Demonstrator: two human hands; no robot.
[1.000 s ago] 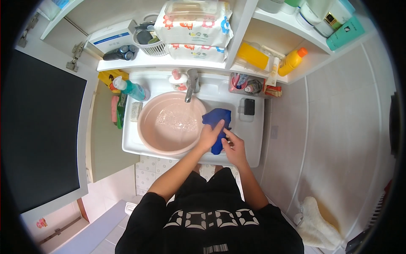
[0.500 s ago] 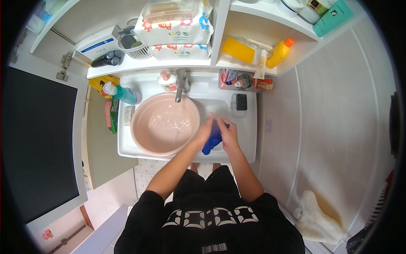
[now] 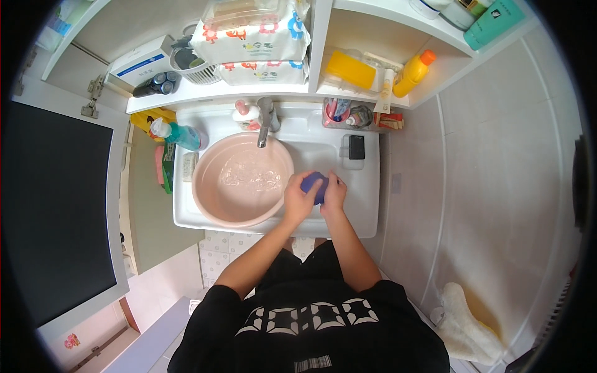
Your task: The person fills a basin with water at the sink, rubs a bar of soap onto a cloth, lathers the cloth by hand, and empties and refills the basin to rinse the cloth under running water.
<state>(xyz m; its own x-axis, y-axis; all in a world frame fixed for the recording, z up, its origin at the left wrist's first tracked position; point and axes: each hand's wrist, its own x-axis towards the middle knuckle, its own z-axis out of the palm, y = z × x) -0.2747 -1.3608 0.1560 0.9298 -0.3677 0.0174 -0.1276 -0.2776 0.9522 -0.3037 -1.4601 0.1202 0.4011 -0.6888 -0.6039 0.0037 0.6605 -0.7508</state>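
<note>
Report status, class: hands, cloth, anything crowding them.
Left hand, right hand: both gripping blue cloth. Cloth bunched between them. Pink basin close on the left.

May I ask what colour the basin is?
The basin is pale pink, clearest in the head view.

White shelving (image 3: 319,50) spans the top of the view, split into open bays; at the left a wide door (image 3: 117,193) with a pale frame around a dark panel (image 3: 59,205) stands open on metal hinges (image 3: 93,93); a dull beige panel (image 3: 161,230) sits between it and a white washstand (image 3: 367,205). The right-hand wall (image 3: 497,186) is glossy grey, crossed by pale seams; the floor (image 3: 214,248) is light tile with small motifs; a lilac ledge (image 3: 137,339) slants across the lower left; the light is even, with a soft sheen on the wall.
</note>
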